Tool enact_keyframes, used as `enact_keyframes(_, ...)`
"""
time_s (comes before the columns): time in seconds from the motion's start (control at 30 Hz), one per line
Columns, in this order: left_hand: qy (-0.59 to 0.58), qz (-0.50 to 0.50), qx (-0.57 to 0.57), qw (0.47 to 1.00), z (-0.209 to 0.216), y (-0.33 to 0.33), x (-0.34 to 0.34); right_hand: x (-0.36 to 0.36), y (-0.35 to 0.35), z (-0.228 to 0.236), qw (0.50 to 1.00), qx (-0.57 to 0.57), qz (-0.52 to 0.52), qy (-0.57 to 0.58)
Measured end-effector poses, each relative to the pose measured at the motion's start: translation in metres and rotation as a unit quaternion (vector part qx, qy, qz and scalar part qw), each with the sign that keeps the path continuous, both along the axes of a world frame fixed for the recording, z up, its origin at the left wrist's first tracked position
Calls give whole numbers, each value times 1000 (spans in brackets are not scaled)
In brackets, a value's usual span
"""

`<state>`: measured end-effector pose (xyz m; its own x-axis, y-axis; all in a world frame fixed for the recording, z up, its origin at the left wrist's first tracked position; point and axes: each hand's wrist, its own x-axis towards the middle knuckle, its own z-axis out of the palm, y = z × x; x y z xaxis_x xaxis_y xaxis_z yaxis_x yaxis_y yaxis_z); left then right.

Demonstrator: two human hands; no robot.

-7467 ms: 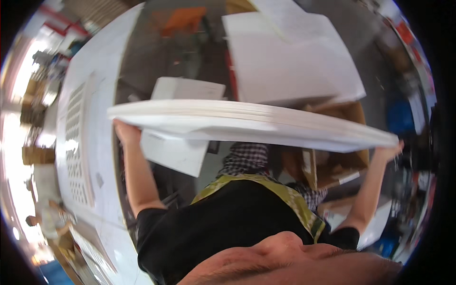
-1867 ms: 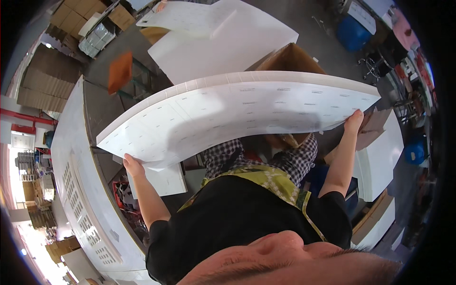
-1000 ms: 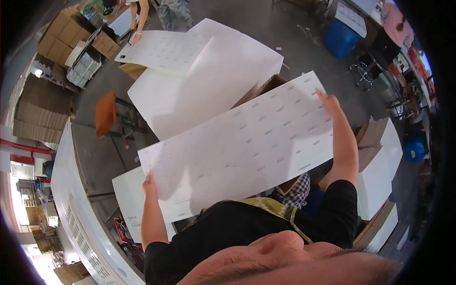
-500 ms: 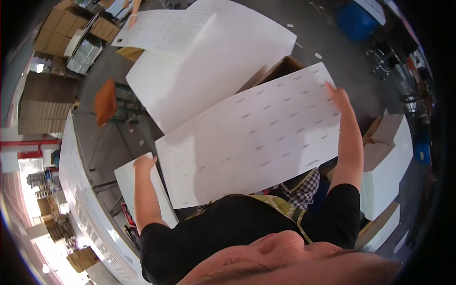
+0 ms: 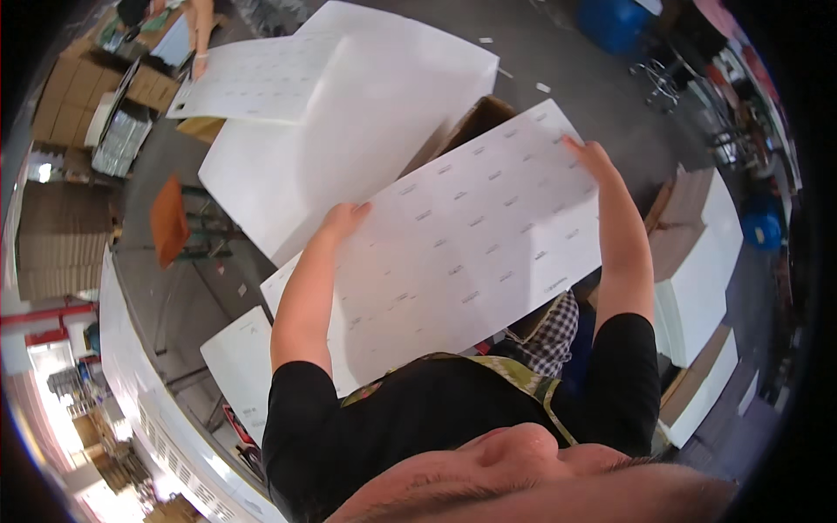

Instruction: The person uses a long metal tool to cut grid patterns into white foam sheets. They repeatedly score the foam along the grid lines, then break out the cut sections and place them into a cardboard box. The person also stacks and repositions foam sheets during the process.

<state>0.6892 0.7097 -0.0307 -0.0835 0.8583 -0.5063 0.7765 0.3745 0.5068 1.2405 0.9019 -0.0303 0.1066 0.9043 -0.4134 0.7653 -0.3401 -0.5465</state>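
Observation:
A large white sheet (image 5: 471,235) printed with rows of small dark marks lies tilted in front of my body. My right hand (image 5: 588,159) grips it near its far right corner, the thumb on the top face. Along the far edge, left of the middle, my left hand (image 5: 347,220) is closed on the same sheet; some of its fingers are hidden. Just beyond lies a big plain white sheet (image 5: 392,78), with a brown cardboard edge (image 5: 466,126) showing between the two. A smaller white board (image 5: 240,366) is beside my left forearm.
Another person's hand (image 5: 200,66) holds a second printed sheet (image 5: 270,78) at the far left. An orange-topped stool (image 5: 168,222) stands to the left. White boards and cardboard (image 5: 702,261) are stacked on the right. Behind them is a wheeled chair base (image 5: 656,80).
My left hand has left the smaller white board and moved right and up to the printed sheet's far edge. My right hand keeps its grip. The view has shifted slightly.

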Motion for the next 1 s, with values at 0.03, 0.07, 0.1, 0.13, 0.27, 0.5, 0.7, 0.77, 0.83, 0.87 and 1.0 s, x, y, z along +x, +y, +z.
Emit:
enact_keyframes(0.03, 1, -7, 11, 1000, -8, 0, -4, 4, 1, -10, 1000, 11, -6, 14)
enact_keyframes(0.07, 3, -11, 22, 1000, -12, -1, -6, 7, 2, -14, 999, 23, -9, 28)
enact_keyframes(0.1, 18, -28, 14, 999, -7, 1, -4, 10, 0, -13, 999, 23, -11, 25)
enact_keyframes(0.13, 34, -46, 7, 998, 0, 3, -1, 14, -3, -12, 999, 24, -13, 22)
enact_keyframes(0.27, 58, -75, 23, 995, -10, 6, -5, 23, -5, -7, 999, -29, -4, -38)
enact_keyframes(0.5, 9, -76, 54, 996, -29, 10, -15, 46, -93, 42, 927, 326, -162, -90)
enact_keyframes(0.7, 34, -84, 24, 996, -28, 18, -13, 85, -251, -12, 880, 160, -374, 245)
enact_keyframes(0.77, 64, -84, 22, 994, -27, 26, -12, 56, -286, -32, 774, 36, -475, 417)
enact_keyframes(0.83, 37, -62, 35, 997, -49, 33, -26, 31, -284, -55, 691, 39, -515, 506)
enact_keyframes(0.87, 24, -50, 38, 998, -54, 34, -33, 22, -280, -59, 674, 47, -487, 554)
enact_keyframes(1.0, 95, -47, 76, 991, -22, 21, 0, -2, -251, -86, 722, 118, -491, 473)
